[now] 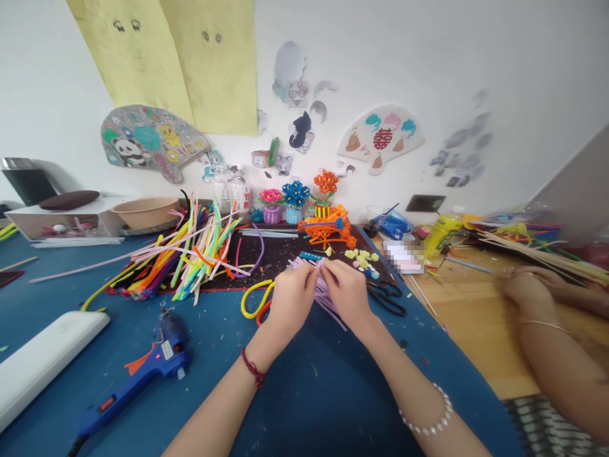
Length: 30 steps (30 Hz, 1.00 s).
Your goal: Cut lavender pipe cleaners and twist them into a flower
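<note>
My left hand (pixel 295 293) and my right hand (pixel 346 293) meet at the fingertips above the dark mat. Both are closed in a pinch on a small lilac pipe cleaner (pixel 320 265), mostly hidden by the fingers. Cut lilac pipe cleaners (pixel 326 298) lie in a loose bunch beneath and between the hands. Beside my left hand are yellow loops (pixel 252 301) that look like pipe cleaner or scissor handles. Black loops (pixel 387 298) lie to the right of my right hand, near small pale yellow pieces (pixel 361 259).
Left stand a large pipe cleaner pile (pixel 190 247), a blue glue gun (pixel 143 374) and a long white box (pixel 47 362). Finished flower pots (pixel 295 203) and orange pieces (pixel 328 228) sit behind. At right, another person's blurred hands (pixel 533 292) are over a wooden table (pixel 476 317).
</note>
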{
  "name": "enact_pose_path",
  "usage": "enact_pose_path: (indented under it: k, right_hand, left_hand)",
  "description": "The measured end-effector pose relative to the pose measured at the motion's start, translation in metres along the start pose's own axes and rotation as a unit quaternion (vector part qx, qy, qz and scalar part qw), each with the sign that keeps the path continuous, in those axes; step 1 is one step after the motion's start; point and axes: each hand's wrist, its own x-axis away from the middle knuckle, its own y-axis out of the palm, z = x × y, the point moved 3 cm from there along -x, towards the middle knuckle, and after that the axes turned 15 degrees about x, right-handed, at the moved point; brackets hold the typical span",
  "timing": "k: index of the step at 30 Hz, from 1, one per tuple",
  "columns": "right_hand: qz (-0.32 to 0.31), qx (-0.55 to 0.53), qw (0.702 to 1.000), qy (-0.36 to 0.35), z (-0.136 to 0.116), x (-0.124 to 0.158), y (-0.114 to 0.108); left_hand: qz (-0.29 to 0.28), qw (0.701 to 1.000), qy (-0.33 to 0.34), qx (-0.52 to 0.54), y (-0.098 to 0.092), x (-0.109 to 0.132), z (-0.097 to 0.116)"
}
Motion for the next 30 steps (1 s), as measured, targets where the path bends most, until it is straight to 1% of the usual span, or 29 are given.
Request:
enact_pose_path:
  k: [5, 10, 18, 21, 23, 25, 27, 30]
  right_hand:
    - [-0.004, -0.004, 1.0, -0.023, 0.0, -0.0002, 0.0013]
    - [0.005, -0.012, 0.999, -0.035, -0.0025, 0.0003, 0.0022]
    - [0.017, -0.036, 0.999, -0.03, -0.0021, -0.0006, 0.0051]
    - [0.015, -0.04, 0.999, -0.027, -0.0011, -0.0005, 0.0068]
    - [0.01, -0.047, 0.998, -0.028, -0.0005, -0.0011, 0.0062]
    - [0.003, -0.051, 0.998, -0.034, 0.0001, -0.0023, 0.0042]
    - [-0.01, -0.045, 0.998, -0.047, 0.0003, -0.0036, 0.0021]
    - [-0.028, -0.019, 0.997, -0.071, 0.0002, -0.0047, 0.0005]
  left_hand:
    - [0.008, 1.0, -0.006, 0.008, -0.0001, 0.0008, -0.0008]
    - [-0.001, 1.0, -0.006, 0.001, -0.0006, 0.0024, -0.001]
    - [-0.021, 1.0, 0.002, -0.017, -0.0016, 0.0013, -0.005]
    - [-0.031, 0.999, 0.0, -0.019, -0.0012, 0.0012, -0.0067]
    - [-0.032, 0.999, 0.003, -0.039, -0.0022, 0.001, -0.0078]
    - [-0.049, 0.995, 0.023, -0.081, -0.0034, 0.0008, -0.0082]
    - [-0.081, 0.987, 0.056, -0.129, -0.0039, 0.0007, -0.0082]
    - [-0.116, 0.975, 0.087, -0.17, -0.0047, -0.0003, -0.0092]
